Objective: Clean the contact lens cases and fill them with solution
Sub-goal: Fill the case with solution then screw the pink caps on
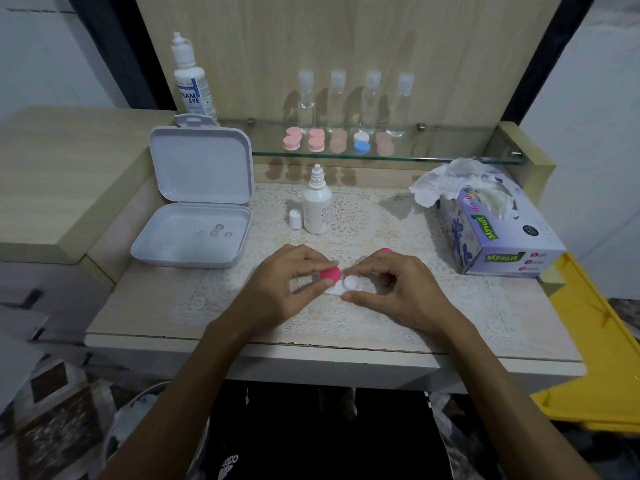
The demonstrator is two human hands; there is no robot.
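Note:
A white contact lens case [348,285] lies on the lace mat in front of me. My left hand [287,289] pinches a pink cap [330,273] over the case's left well. My right hand [398,289] holds the case's right end between thumb and fingers; the right well stands uncovered. A second pink cap [386,251] peeks out behind my right hand. A small white solution bottle [317,204] stands uncapped behind the case, its cap [295,219] beside it.
An open white box [194,216] with several lenses sits at the left. A tissue box [498,230] stands at the right. A glass shelf [433,157] carries several lens cases, clear bottles and a large solution bottle [192,81].

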